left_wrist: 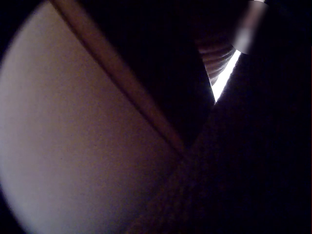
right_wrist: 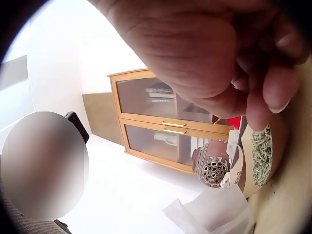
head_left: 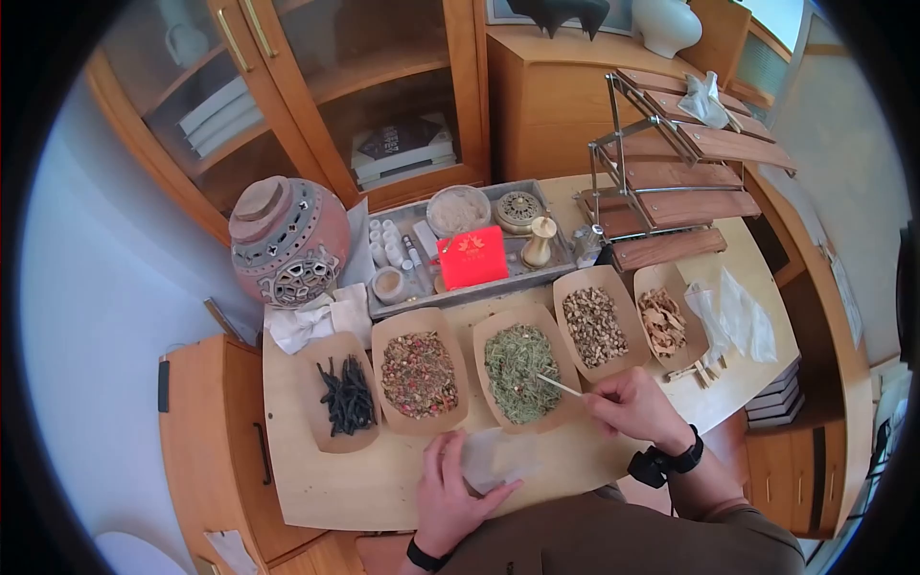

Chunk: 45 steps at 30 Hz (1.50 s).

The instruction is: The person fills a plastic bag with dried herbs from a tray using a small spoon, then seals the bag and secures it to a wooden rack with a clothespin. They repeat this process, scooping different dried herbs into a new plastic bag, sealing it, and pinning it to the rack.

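Note:
In the head view my right hand [head_left: 637, 407] pinches a thin pale stick [head_left: 559, 384] between thumb and fingers. The stick's far end lies in dried green herbs [head_left: 517, 359], which fill a brown paper tray [head_left: 482, 337]. My left hand [head_left: 452, 498] rests at the table's front, fingers and thumb spread around a translucent small bag [head_left: 494, 458]. Its thumb overlaps the bag's lower edge. The right wrist view shows the right hand [right_wrist: 195, 53] from its underside, close beside the green herbs, with the bag [right_wrist: 209, 209] below. The left wrist view is mostly dark.
More paper trays flank the herbs: dark twigs [head_left: 347, 398], mixed petals [head_left: 419, 374], pale chopped pieces [head_left: 594, 326] and tan slices [head_left: 663, 321]. Behind them sit a grey tray [head_left: 422, 299] with a red packet [head_left: 471, 257], a pierced clay pot [head_left: 287, 244] and a wooden folding rack [head_left: 671, 177].

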Tool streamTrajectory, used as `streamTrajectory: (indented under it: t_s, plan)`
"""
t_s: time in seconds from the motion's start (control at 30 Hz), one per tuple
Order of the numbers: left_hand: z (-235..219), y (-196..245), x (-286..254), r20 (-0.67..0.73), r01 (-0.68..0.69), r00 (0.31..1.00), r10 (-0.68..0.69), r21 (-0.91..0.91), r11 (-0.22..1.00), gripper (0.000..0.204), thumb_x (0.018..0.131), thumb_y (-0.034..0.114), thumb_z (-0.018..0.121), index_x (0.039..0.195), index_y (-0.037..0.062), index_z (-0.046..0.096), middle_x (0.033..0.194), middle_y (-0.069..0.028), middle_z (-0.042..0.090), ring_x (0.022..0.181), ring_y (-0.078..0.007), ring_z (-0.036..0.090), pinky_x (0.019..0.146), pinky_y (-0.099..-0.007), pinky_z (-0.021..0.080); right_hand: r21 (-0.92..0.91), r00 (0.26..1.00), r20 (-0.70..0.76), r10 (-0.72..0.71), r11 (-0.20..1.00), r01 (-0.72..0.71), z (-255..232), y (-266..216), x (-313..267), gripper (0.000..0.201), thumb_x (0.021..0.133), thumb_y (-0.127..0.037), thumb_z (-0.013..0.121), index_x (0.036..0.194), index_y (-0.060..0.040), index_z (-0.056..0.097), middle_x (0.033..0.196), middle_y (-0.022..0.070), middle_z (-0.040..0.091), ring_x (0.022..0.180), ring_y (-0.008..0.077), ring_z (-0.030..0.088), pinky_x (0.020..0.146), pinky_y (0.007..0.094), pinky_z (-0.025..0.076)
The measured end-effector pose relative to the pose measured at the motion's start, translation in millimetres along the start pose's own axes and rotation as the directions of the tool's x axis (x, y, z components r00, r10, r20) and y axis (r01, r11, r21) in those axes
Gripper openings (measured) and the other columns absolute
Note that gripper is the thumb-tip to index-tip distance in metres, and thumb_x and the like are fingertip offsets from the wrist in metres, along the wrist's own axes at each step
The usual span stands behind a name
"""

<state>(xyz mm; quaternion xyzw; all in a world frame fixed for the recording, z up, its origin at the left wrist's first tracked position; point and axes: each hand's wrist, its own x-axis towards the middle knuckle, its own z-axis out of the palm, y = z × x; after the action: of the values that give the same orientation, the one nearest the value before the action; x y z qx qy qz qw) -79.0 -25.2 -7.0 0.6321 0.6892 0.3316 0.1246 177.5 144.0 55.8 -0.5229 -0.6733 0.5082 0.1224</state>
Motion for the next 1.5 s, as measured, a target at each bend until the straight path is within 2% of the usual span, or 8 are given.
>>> streamTrajectory:
  t_s: [0.07, 0.37, 0.43, 0.97, 1.17, 1.23, 1.4, 1.5]
  plan:
    - [0, 0, 1, -0.001, -0.002, 1.000, 0.002, 0.002, 1.000, 0.104, 0.070, 0.052, 0.097, 0.145, -0.0031, 0.051, 0.135, -0.0245, 0.053, 0.120, -0.0424, 0.061, 0.093, -0.0483, 0.058, 0.233, 0.996, 0.089, 0.028, 0.971, -0.048, 7, 7, 8, 0.035, 0.105, -0.021, 0.067, 0.079, 0.0012, 0.073, 0.061, 0.0017, 0.067, 0.052, 0.0070, 0.062, 0.049, 0.0243, 0.049]
    - [-3, 1, 6, -0.036, -0.088, 0.995, 0.090, 0.057, 0.994, 0.095, 0.075, 0.050, 0.094, 0.141, -0.0046, 0.053, 0.132, -0.0226, 0.055, 0.113, -0.0371, 0.067, 0.081, -0.0420, 0.064, 0.371, 0.983, 0.153, 0.099, 0.917, -0.150, -5, 14, 1, 0.032, 0.109, -0.022, 0.065, 0.089, 0.0003, 0.075, 0.062, 0.0005, 0.066, 0.052, 0.0060, 0.061, 0.047, 0.0230, 0.048]
    - [-1, 0, 2, -0.001, -0.026, 1.000, 0.026, 0.007, 1.000, 0.102, 0.071, 0.051, 0.097, 0.145, -0.0030, 0.051, 0.134, -0.0238, 0.053, 0.119, -0.0414, 0.063, 0.092, -0.0473, 0.059, 0.381, 0.983, 0.152, 0.102, 0.912, -0.153, -8, 15, -2, 0.031, 0.109, -0.022, 0.065, 0.089, -0.0005, 0.075, 0.061, 0.0002, 0.065, 0.051, 0.0058, 0.060, 0.047, 0.0220, 0.047]
    - [0, 4, 1, -0.005, -0.010, 1.000, 0.010, 0.011, 1.000, 0.104, 0.072, 0.052, 0.096, 0.146, -0.0037, 0.050, 0.136, -0.0245, 0.053, 0.120, -0.0432, 0.062, 0.094, -0.0480, 0.058, 0.426, 0.953, 0.302, -0.004, 0.895, -0.132, -30, 4, -42, 0.027, 0.107, -0.018, 0.069, 0.088, 0.0003, 0.075, 0.064, -0.0011, 0.066, 0.054, 0.0036, 0.060, 0.050, 0.0190, 0.047]
    - [-1, 5, 3, -0.062, -0.070, 0.995, 0.075, 0.079, 0.994, 0.097, 0.074, 0.054, 0.093, 0.143, -0.0014, 0.054, 0.136, -0.0207, 0.055, 0.110, -0.0357, 0.069, 0.081, -0.0422, 0.064, 0.360, 0.924, 0.375, -0.069, 0.930, -0.077, -31, 2, -47, 0.023, 0.105, -0.012, 0.069, 0.090, 0.0035, 0.075, 0.065, 0.0010, 0.068, 0.056, 0.0065, 0.063, 0.054, 0.0209, 0.050]
    - [0, 4, 0, -0.001, 0.001, 1.000, -0.001, 0.006, 1.000, 0.105, 0.072, 0.053, 0.096, 0.147, -0.0031, 0.050, 0.137, -0.0239, 0.053, 0.121, -0.0429, 0.062, 0.095, -0.0481, 0.058, 0.328, 0.917, 0.390, -0.080, 0.943, -0.056, -29, -1, -46, 0.023, 0.106, -0.012, 0.069, 0.090, 0.0035, 0.076, 0.065, 0.0009, 0.068, 0.057, 0.0061, 0.064, 0.054, 0.0209, 0.050]
    - [2, 4, -1, -0.004, -0.004, 1.000, 0.004, 0.005, 1.000, 0.105, 0.071, 0.053, 0.096, 0.147, -0.0023, 0.050, 0.136, -0.0235, 0.053, 0.122, -0.0427, 0.062, 0.095, -0.0482, 0.058, 0.194, 0.914, 0.392, -0.107, 0.980, 0.031, -14, -20, -44, 0.022, 0.104, -0.014, 0.071, 0.089, 0.0008, 0.076, 0.064, 0.0001, 0.068, 0.057, 0.0053, 0.064, 0.054, 0.0226, 0.049]
    - [1, 3, -1, -0.003, 0.002, 1.000, -0.002, 0.014, 1.000, 0.105, 0.071, 0.053, 0.096, 0.147, -0.0018, 0.050, 0.136, -0.0232, 0.053, 0.122, -0.0423, 0.062, 0.095, -0.0477, 0.058, 0.040, 0.905, 0.346, -0.248, 0.967, 0.250, -9, -25, -44, 0.018, 0.101, -0.016, 0.074, 0.088, -0.0040, 0.075, 0.063, 0.0043, 0.066, 0.053, 0.0155, 0.064, 0.053, 0.0296, 0.049]
